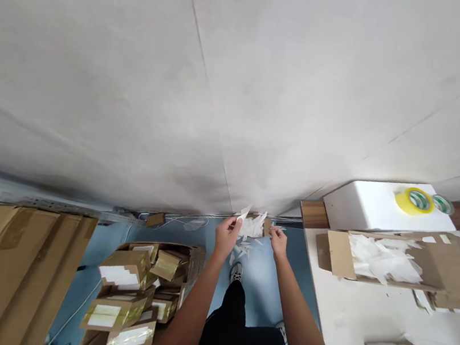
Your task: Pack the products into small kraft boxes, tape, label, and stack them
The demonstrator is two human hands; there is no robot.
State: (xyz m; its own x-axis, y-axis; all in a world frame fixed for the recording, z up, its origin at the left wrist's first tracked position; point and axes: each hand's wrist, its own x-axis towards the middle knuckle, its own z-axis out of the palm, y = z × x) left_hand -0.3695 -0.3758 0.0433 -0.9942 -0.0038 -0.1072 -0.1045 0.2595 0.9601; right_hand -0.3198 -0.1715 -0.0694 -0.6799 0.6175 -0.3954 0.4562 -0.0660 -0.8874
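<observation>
Both my arms reach forward and down over the blue floor. My left hand (227, 234) is closed in a pinch on a small white paper strip (243, 214) that sticks up from its fingers. My right hand (277, 241) is closed too, its fingers curled at the edge of a small brown box (266, 226). Between the hands lies a heap of white paper scraps (253, 226) against the foot of the wall. More scraps are scattered on the floor under the hands.
An open carton (195, 259) on the floor at lower left holds several taped parcels. A large cardboard box (4, 265) stands far left. On the white table (358, 324) at right are an open box with white paper (381, 260), a foam box (371, 208) and tape rolls (415, 201).
</observation>
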